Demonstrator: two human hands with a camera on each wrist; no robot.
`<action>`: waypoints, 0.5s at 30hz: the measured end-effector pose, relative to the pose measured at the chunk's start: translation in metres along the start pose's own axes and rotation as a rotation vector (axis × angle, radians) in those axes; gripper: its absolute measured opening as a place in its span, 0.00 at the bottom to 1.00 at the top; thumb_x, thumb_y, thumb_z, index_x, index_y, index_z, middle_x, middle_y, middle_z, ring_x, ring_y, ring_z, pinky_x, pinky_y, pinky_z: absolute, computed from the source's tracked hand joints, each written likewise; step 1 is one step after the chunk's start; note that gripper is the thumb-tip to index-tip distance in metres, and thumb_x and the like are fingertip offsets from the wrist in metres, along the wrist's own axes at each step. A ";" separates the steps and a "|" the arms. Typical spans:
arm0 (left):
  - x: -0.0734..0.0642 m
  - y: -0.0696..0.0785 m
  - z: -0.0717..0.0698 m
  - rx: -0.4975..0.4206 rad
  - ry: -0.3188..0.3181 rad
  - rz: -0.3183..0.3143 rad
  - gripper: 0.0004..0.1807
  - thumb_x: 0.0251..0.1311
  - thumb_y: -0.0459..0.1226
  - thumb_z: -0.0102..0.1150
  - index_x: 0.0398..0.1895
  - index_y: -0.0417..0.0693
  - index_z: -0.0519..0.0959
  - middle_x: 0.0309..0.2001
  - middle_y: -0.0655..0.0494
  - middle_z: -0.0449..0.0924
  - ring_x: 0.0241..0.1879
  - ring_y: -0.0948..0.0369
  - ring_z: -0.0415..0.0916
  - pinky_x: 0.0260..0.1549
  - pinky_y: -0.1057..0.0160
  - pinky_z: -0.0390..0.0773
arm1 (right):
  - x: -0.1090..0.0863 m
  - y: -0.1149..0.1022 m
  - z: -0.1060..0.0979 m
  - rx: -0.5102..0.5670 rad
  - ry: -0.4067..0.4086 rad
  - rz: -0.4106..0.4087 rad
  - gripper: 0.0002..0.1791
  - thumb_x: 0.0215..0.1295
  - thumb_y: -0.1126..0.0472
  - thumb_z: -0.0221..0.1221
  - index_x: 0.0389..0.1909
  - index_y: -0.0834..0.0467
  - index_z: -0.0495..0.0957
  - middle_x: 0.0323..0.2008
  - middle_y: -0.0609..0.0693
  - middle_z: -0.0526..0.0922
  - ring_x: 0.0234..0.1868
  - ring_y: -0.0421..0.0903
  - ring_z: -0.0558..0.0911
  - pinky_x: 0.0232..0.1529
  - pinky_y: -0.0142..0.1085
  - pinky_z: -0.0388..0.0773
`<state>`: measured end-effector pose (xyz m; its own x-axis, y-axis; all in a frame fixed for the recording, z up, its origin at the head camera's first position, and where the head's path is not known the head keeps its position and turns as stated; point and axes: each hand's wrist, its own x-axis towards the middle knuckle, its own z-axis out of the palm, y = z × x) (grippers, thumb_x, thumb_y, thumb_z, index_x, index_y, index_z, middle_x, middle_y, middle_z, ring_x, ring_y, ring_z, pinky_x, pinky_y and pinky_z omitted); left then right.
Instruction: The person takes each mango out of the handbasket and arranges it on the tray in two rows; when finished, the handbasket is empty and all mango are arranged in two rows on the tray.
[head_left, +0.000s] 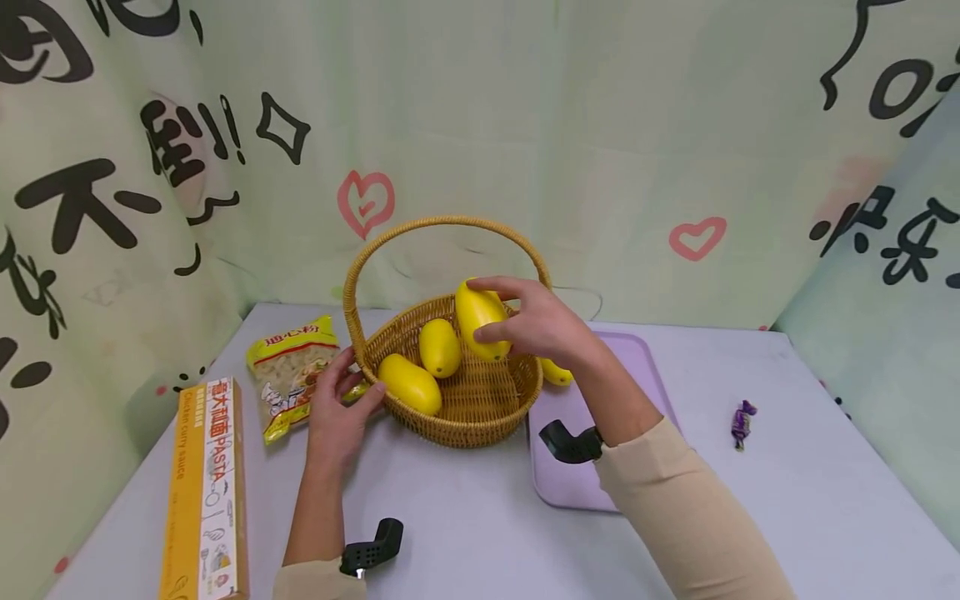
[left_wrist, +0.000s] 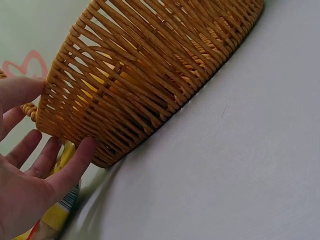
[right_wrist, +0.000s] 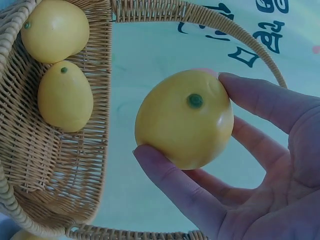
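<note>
A brown wicker basket with a tall arched handle stands upright at the middle of the table. My right hand pinches a yellow mango between thumb and fingers, above the basket's right half. In the right wrist view the green stem dot of this mango shows. Two more mangoes, one at the left and one behind it, lie inside the basket. At the basket's left side, my left hand holds the rim near the handle's base; in the left wrist view its fingers touch the woven wall.
A lilac tray lies right of the basket, a yellow fruit on it partly hidden. Left stand a yellow snack bag and a long pasta box. A purple wrapped candy lies far right. A curtain hangs behind.
</note>
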<state>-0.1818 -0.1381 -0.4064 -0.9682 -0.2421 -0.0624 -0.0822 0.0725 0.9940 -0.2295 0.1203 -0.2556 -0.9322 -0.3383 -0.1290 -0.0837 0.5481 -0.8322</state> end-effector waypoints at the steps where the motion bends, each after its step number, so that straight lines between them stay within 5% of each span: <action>1: 0.000 0.000 0.000 0.002 0.000 0.000 0.40 0.69 0.36 0.65 0.81 0.59 0.59 0.77 0.53 0.62 0.73 0.55 0.65 0.51 0.75 0.81 | -0.001 0.000 -0.001 0.004 -0.005 -0.003 0.37 0.63 0.63 0.69 0.72 0.39 0.73 0.73 0.55 0.64 0.46 0.52 0.81 0.34 0.37 0.83; 11: -0.001 0.000 0.001 -0.010 0.001 0.042 0.42 0.70 0.33 0.63 0.81 0.68 0.57 0.78 0.58 0.60 0.73 0.55 0.64 0.47 0.77 0.81 | -0.021 0.004 -0.015 -0.065 -0.015 -0.010 0.36 0.63 0.61 0.69 0.72 0.39 0.73 0.71 0.54 0.66 0.46 0.53 0.83 0.37 0.39 0.83; 15: -0.002 0.000 0.002 -0.002 0.002 0.062 0.41 0.70 0.33 0.63 0.81 0.68 0.59 0.78 0.59 0.60 0.73 0.55 0.64 0.48 0.78 0.80 | -0.030 0.009 -0.022 -0.078 -0.028 -0.005 0.36 0.64 0.61 0.68 0.73 0.40 0.72 0.72 0.55 0.65 0.54 0.55 0.81 0.43 0.42 0.86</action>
<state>-0.1807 -0.1357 -0.4066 -0.9709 -0.2394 -0.0006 -0.0218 0.0859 0.9961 -0.2097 0.1521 -0.2472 -0.9214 -0.3619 -0.1414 -0.1163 0.6041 -0.7884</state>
